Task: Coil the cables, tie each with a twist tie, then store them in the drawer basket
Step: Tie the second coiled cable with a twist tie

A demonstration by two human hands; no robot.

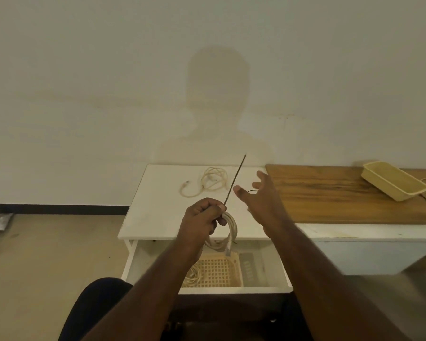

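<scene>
The left hand [202, 217] has its grip clenched around a coiled cream-white cable [228, 236] and pinches a thin dark twist tie [234, 183] that sticks up and away, slanting toward the wall. The coil hangs below the fist, above the front edge of the small white table [155, 217], with a plug end dangling over the open white drawer [263, 289]. The right hand [261, 195] hovers just beside it with fingers spread and its grip released, holding nothing. Down in the drawer sits a pale orange plastic lattice basket [217, 271] with another whitish cable [191, 276] lying at its left side. Farther back on the table lies a loosely looped white cable [207, 184], not tied. To the right, a wooden tabletop [330, 195] carries a pale yellow rectangular plastic tray [394, 183].
</scene>
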